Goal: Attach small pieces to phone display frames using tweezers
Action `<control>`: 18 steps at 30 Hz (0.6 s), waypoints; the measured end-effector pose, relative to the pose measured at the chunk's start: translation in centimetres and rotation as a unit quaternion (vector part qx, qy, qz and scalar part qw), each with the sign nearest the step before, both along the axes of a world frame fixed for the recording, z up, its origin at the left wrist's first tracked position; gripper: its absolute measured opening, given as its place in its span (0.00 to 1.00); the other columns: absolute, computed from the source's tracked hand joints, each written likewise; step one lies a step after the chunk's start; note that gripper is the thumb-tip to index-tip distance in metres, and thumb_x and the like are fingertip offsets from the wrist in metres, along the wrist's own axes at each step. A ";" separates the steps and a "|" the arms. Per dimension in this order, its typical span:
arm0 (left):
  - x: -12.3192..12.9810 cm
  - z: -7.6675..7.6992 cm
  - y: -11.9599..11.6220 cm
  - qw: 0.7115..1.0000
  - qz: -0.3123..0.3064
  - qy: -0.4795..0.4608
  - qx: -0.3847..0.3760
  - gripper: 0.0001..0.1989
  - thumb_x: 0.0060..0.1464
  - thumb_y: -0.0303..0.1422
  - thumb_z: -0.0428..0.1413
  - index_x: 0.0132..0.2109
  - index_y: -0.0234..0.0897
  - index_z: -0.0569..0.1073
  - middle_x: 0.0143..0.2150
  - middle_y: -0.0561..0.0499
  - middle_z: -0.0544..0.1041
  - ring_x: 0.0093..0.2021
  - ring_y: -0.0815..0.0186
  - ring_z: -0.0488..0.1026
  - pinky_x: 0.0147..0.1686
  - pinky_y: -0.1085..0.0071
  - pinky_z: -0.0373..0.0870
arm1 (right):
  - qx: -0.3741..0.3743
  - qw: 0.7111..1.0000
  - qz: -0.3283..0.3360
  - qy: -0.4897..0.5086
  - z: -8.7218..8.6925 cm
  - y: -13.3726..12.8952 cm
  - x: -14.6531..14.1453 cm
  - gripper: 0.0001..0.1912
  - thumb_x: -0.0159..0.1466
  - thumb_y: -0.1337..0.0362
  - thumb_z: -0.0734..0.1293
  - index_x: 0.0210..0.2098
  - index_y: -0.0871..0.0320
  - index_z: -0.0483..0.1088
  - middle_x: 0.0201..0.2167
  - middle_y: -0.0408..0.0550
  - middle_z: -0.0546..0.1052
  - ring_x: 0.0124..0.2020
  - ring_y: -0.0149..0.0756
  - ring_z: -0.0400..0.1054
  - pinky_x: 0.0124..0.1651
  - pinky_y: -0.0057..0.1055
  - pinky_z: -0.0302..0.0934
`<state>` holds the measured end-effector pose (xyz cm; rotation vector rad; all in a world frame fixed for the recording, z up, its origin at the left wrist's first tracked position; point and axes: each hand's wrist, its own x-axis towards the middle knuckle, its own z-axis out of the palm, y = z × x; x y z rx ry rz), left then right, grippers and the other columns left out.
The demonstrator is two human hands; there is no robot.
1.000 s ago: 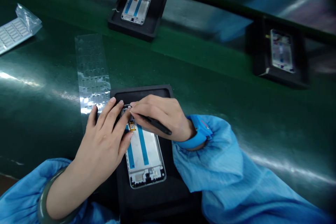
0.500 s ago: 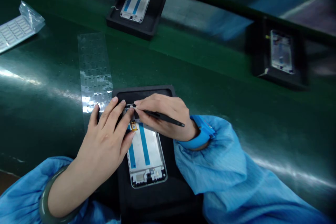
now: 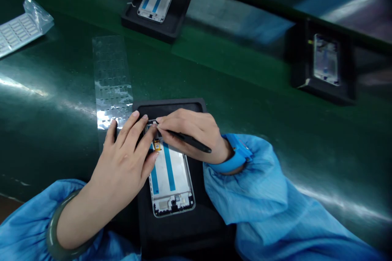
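A silver phone frame point(image 3: 180, 175) with two blue strips lies in a black tray point(image 3: 211, 208) before me. My left hand point(image 3: 124, 161) rests over the frame's upper left with its fingers spread, the fingertips at its top edge. Near my left thumb is a yellow flex cable point(image 3: 157, 145). Pinched in my right hand point(image 3: 194, 132) is a pair of black tweezers point(image 3: 194, 142), its back end pointing down and right. The tips are at the top of the frame, close to my left index finger; what they touch is hidden by my fingers.
Left of the tray lies a clear plastic sheet point(image 3: 112, 73). A sheet of white labels in a clear bag point(image 3: 21, 32) is at the far left. Two more black trays, one at the back point(image 3: 180, 12) and one at the right point(image 3: 330, 91), each hold a phone frame.
The back end of the tweezers has shifted slightly left and down. Both hands stay at the top of the phone frame. The whole view has shifted a little.
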<state>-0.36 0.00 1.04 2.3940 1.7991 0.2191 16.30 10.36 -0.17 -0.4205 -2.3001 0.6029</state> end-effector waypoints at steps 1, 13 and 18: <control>0.0 0.0 0.0 1.000 0.000 0.000 0.001 0.23 0.61 0.38 0.44 0.60 0.34 0.60 0.63 0.41 0.61 0.66 0.51 0.49 0.60 0.44 0.52 | 0.003 1.000 0.009 -0.001 0.0 0.0 0.1 0.07 0.61 0.72 0.64 0.39 0.58 0.67 0.34 0.48 0.77 0.37 0.31 0.73 0.40 0.28 0.70; 0.1 -0.1 -0.1 1.000 0.005 0.003 0.003 0.22 0.62 0.38 0.44 0.61 0.35 0.60 0.64 0.42 0.60 0.66 0.53 0.49 0.60 0.45 0.52 | 0.021 1.000 -0.006 0.011 -0.2 0.0 0.0 0.06 0.61 0.72 0.64 0.39 0.60 0.67 0.34 0.47 0.78 0.37 0.30 0.74 0.40 0.27 0.70; 0.1 0.0 -0.1 1.000 0.005 0.002 0.005 0.22 0.62 0.38 0.44 0.60 0.35 0.61 0.63 0.43 0.61 0.66 0.53 0.49 0.60 0.45 0.53 | 0.015 0.999 -0.028 0.024 -0.1 -0.1 -0.2 0.05 0.61 0.71 0.65 0.37 0.58 0.68 0.33 0.46 0.78 0.34 0.30 0.74 0.39 0.26 0.70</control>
